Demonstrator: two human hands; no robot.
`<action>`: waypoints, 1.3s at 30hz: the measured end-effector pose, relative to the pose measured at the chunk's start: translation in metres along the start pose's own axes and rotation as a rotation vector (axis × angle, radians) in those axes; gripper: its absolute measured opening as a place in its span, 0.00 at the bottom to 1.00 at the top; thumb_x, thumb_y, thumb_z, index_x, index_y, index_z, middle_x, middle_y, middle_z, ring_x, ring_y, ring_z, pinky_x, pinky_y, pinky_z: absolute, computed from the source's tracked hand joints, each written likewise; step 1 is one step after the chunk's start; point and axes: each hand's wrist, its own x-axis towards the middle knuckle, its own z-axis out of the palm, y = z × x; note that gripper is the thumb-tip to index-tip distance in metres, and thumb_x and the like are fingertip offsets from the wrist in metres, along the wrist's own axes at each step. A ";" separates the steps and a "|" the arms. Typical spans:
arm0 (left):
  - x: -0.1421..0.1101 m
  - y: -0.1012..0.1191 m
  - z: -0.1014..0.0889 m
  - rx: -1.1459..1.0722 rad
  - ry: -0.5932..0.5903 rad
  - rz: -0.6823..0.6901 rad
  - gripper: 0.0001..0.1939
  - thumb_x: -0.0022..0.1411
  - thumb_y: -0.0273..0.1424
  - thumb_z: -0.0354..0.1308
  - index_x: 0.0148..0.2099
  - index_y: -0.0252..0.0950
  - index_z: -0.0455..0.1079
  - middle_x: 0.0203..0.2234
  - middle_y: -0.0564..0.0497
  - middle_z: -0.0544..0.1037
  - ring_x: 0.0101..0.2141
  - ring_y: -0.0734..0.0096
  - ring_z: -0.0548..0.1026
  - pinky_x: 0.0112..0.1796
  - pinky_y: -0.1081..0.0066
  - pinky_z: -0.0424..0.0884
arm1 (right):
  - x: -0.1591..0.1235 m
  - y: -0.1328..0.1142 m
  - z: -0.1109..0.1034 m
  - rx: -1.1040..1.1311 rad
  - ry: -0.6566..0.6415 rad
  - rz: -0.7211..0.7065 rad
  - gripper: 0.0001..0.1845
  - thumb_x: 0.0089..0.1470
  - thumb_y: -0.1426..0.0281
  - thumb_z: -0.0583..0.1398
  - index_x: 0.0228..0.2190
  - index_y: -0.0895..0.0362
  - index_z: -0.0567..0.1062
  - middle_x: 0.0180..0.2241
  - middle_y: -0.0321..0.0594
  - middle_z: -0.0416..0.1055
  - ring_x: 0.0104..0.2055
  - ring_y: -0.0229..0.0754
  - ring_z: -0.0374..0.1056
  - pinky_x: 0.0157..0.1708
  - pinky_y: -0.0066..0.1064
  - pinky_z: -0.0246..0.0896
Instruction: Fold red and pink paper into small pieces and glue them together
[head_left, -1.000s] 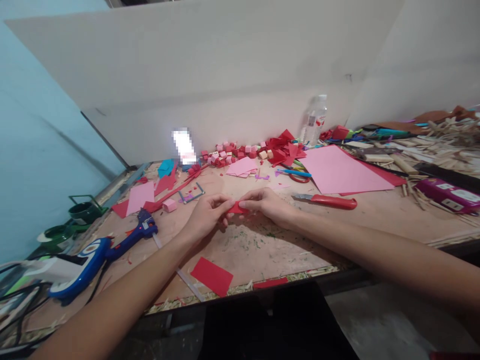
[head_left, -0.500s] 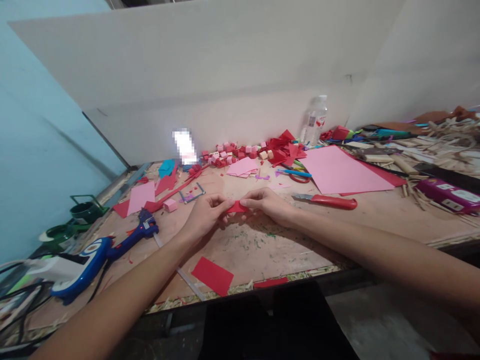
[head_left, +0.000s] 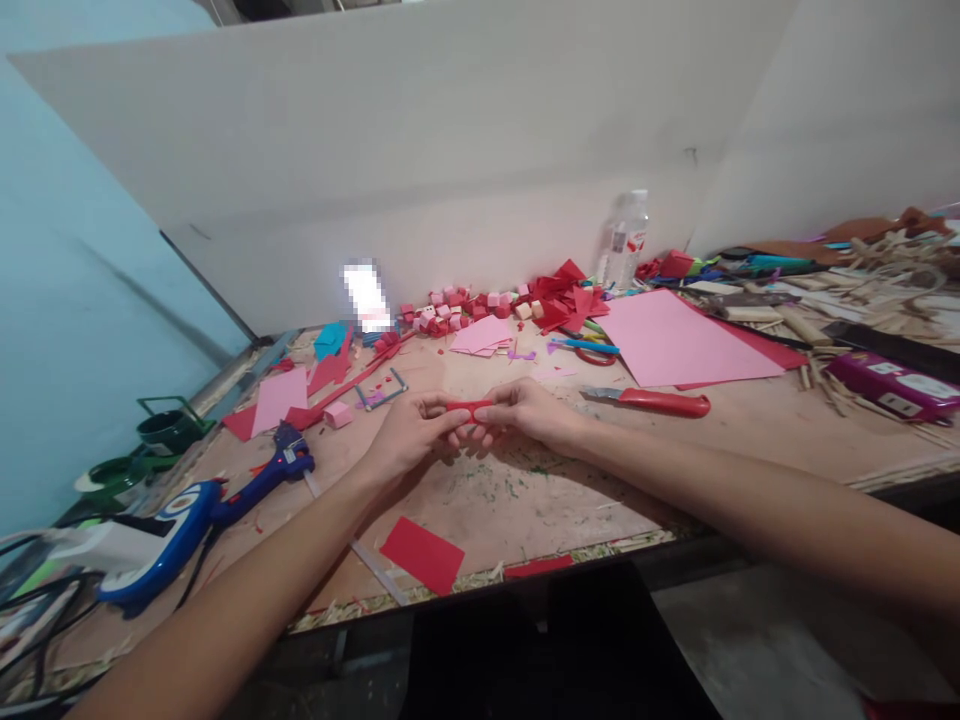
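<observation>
Both my hands meet over the middle of the wooden table (head_left: 525,510) and pinch one small red paper strip (head_left: 463,406) between them. My left hand (head_left: 411,435) grips its left end with thumb and fingers closed. My right hand (head_left: 525,412) grips its right end, fingers closed too. The strip is held just above the table, seen nearly edge-on. A red paper rectangle (head_left: 422,553) lies near the front edge below my left wrist.
A blue glue gun (head_left: 187,510) lies at the left. A red utility knife (head_left: 652,401), scissors (head_left: 589,350), a large pink sheet (head_left: 682,340), a pile of small pink and red cubes (head_left: 465,303) and a water bottle (head_left: 626,240) are behind. Wooden sticks clutter the right side.
The red strip has turned from showing its flat face to lying nearly edge-on between my fingers. Both hands stay in the same spot.
</observation>
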 end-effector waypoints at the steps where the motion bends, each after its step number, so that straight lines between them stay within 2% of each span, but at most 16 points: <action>1: 0.000 0.000 0.000 0.008 0.009 0.006 0.20 0.52 0.43 0.72 0.39 0.32 0.77 0.23 0.50 0.78 0.21 0.69 0.74 0.21 0.69 0.74 | -0.001 -0.001 0.001 -0.003 0.014 0.005 0.14 0.52 0.63 0.70 0.33 0.62 0.82 0.32 0.47 0.82 0.30 0.41 0.78 0.36 0.32 0.72; 5: -0.003 0.004 -0.002 0.254 0.094 0.186 0.26 0.50 0.41 0.73 0.50 0.36 0.78 0.33 0.47 0.83 0.29 0.65 0.78 0.31 0.67 0.76 | -0.004 -0.007 0.003 -0.033 0.074 0.023 0.12 0.52 0.63 0.70 0.31 0.61 0.82 0.29 0.45 0.81 0.30 0.42 0.78 0.35 0.32 0.72; 8: -0.005 0.005 -0.002 0.417 0.126 0.279 0.21 0.53 0.41 0.72 0.47 0.36 0.80 0.40 0.45 0.84 0.34 0.62 0.80 0.35 0.66 0.75 | -0.006 -0.010 0.004 -0.058 0.086 0.009 0.13 0.54 0.61 0.69 0.33 0.61 0.82 0.28 0.44 0.80 0.30 0.41 0.76 0.34 0.31 0.71; 12: -0.006 0.005 0.001 0.353 0.096 0.237 0.20 0.57 0.41 0.68 0.47 0.34 0.80 0.40 0.43 0.85 0.37 0.58 0.81 0.34 0.66 0.75 | -0.006 -0.010 0.003 -0.082 0.129 -0.010 0.12 0.51 0.63 0.71 0.34 0.58 0.82 0.31 0.41 0.79 0.31 0.39 0.74 0.32 0.30 0.70; 16: -0.007 0.007 0.002 0.211 0.050 0.166 0.20 0.60 0.43 0.66 0.48 0.35 0.79 0.36 0.43 0.85 0.34 0.59 0.82 0.32 0.66 0.75 | -0.004 -0.008 0.001 -0.083 0.060 -0.014 0.14 0.50 0.64 0.72 0.38 0.57 0.82 0.35 0.42 0.80 0.34 0.41 0.75 0.33 0.30 0.70; 23: -0.006 0.009 0.000 0.182 -0.006 0.176 0.21 0.56 0.42 0.69 0.48 0.36 0.78 0.36 0.44 0.85 0.36 0.57 0.82 0.32 0.67 0.74 | -0.005 -0.007 -0.001 -0.071 0.084 -0.032 0.10 0.54 0.65 0.68 0.36 0.57 0.82 0.32 0.40 0.78 0.33 0.39 0.72 0.33 0.29 0.69; 27: -0.007 0.008 0.002 0.133 -0.004 0.155 0.17 0.64 0.43 0.63 0.47 0.36 0.78 0.34 0.46 0.84 0.33 0.64 0.81 0.31 0.70 0.72 | -0.004 -0.007 0.000 -0.038 0.104 -0.014 0.08 0.52 0.67 0.68 0.35 0.58 0.82 0.31 0.41 0.79 0.31 0.39 0.72 0.31 0.29 0.69; 30: -0.008 0.007 0.004 0.097 0.026 0.122 0.17 0.67 0.45 0.59 0.40 0.35 0.78 0.30 0.47 0.83 0.29 0.67 0.79 0.29 0.73 0.70 | -0.003 -0.008 0.000 -0.025 0.128 0.000 0.06 0.52 0.70 0.67 0.34 0.58 0.82 0.30 0.42 0.79 0.30 0.40 0.74 0.29 0.29 0.69; 34: -0.007 0.006 0.002 0.098 0.061 0.078 0.16 0.63 0.44 0.62 0.35 0.34 0.77 0.25 0.48 0.81 0.27 0.69 0.78 0.29 0.72 0.70 | -0.002 -0.009 0.001 0.001 0.166 0.055 0.04 0.52 0.71 0.66 0.30 0.59 0.82 0.25 0.44 0.78 0.27 0.41 0.74 0.27 0.29 0.69; 39: -0.005 0.007 -0.003 0.117 0.059 0.055 0.14 0.59 0.41 0.65 0.33 0.34 0.77 0.22 0.49 0.79 0.24 0.70 0.75 0.27 0.73 0.68 | -0.002 -0.009 0.003 0.007 0.220 0.029 0.04 0.52 0.71 0.66 0.28 0.59 0.81 0.23 0.40 0.76 0.26 0.39 0.73 0.26 0.27 0.69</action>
